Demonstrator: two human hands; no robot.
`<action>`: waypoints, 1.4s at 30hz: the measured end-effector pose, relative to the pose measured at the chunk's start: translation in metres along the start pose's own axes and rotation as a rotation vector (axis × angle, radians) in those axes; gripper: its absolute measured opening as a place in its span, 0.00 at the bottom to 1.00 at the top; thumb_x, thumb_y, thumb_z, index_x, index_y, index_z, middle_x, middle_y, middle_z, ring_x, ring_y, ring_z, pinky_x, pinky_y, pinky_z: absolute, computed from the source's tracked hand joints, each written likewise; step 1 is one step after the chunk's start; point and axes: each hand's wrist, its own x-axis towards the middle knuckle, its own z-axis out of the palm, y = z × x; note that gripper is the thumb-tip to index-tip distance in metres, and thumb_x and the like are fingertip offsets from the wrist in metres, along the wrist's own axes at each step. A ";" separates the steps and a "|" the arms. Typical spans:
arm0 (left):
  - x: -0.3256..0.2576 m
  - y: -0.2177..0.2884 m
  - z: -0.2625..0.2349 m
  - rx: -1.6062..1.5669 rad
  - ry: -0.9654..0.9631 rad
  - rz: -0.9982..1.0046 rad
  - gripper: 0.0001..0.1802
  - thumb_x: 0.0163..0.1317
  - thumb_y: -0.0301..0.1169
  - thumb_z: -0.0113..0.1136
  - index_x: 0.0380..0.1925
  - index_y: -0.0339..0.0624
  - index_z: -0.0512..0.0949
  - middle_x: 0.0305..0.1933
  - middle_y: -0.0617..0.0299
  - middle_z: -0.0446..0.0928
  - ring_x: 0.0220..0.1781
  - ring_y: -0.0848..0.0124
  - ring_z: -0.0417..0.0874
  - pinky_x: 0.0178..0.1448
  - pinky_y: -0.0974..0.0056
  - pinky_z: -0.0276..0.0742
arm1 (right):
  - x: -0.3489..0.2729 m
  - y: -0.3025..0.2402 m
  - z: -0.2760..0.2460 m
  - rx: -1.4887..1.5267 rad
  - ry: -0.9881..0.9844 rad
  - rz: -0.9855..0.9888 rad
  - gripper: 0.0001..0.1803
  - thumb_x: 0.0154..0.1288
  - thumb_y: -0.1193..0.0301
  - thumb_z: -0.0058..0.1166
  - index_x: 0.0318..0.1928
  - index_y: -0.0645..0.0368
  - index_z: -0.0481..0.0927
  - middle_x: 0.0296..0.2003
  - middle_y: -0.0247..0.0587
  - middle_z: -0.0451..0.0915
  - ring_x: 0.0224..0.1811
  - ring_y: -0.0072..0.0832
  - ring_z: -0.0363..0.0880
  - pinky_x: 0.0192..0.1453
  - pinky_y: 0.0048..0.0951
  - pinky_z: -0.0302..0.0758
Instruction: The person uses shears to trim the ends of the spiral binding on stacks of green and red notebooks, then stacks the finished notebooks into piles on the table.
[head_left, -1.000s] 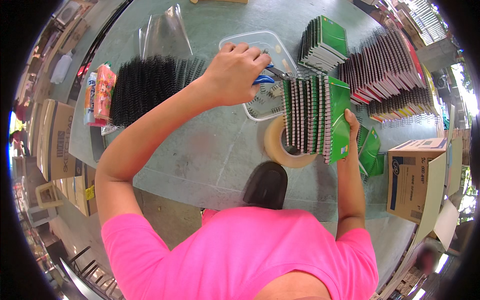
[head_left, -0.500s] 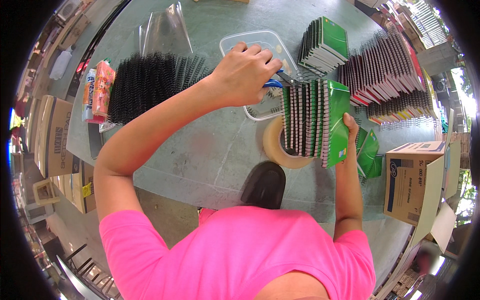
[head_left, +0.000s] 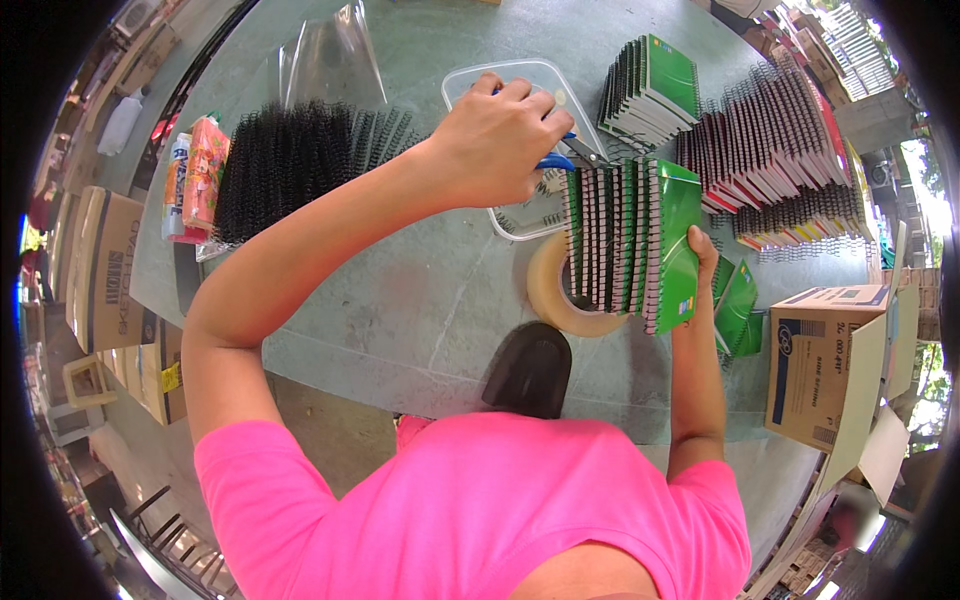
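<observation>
My left hand is closed round blue-handled pliers. Their metal jaws point right, close to the upper ends of the coils on a stack of green spiral notebooks. Whether the jaws touch a wire cannot be made out. My right hand grips that stack from its right side, thumb on the front green cover and the other fingers hidden behind. The notebooks stand with their coil edges facing left. Beneath my left hand lies a clear plastic tub with small dark coil bits in it.
A roll of tape lies below the held notebooks. Black loose coils fill the left side. More green notebooks and red-covered notebooks stand at the far right. An open cardboard box is at the right edge.
My left hand and the pliers have shifted slightly to the right, and the handles are angled a little differently. My right hand and the notebooks stay nearly in place.
</observation>
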 end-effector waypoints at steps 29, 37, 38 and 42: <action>0.005 -0.002 -0.012 -0.307 -0.271 -0.161 0.14 0.44 0.27 0.57 0.34 0.40 0.73 0.32 0.55 0.74 0.38 0.57 0.75 0.42 0.57 0.70 | 0.001 0.001 0.009 0.044 -0.081 0.071 0.28 0.53 0.62 0.50 0.51 0.70 0.68 0.43 0.52 0.76 0.40 0.36 0.79 0.44 0.32 0.78; 0.011 -0.001 -0.011 -0.098 -0.030 -0.013 0.20 0.41 0.26 0.57 0.40 0.39 0.73 0.38 0.57 0.73 0.46 0.59 0.71 0.51 0.56 0.66 | 0.001 0.001 0.008 0.025 -0.051 0.053 0.28 0.53 0.62 0.51 0.51 0.70 0.68 0.43 0.52 0.76 0.40 0.36 0.79 0.44 0.32 0.77; 0.012 0.000 -0.010 -0.100 -0.022 -0.002 0.20 0.41 0.26 0.57 0.39 0.39 0.73 0.37 0.56 0.73 0.45 0.59 0.72 0.50 0.57 0.66 | 0.000 0.001 0.009 0.018 -0.036 0.058 0.29 0.53 0.61 0.51 0.51 0.70 0.68 0.43 0.52 0.76 0.40 0.36 0.79 0.44 0.32 0.77; 0.017 0.004 -0.012 -0.108 -0.172 -0.045 0.18 0.41 0.26 0.57 0.37 0.40 0.73 0.33 0.55 0.74 0.41 0.58 0.73 0.46 0.58 0.69 | 0.001 0.001 0.007 0.010 -0.020 0.074 0.29 0.52 0.61 0.53 0.50 0.69 0.68 0.43 0.51 0.76 0.40 0.35 0.79 0.44 0.32 0.77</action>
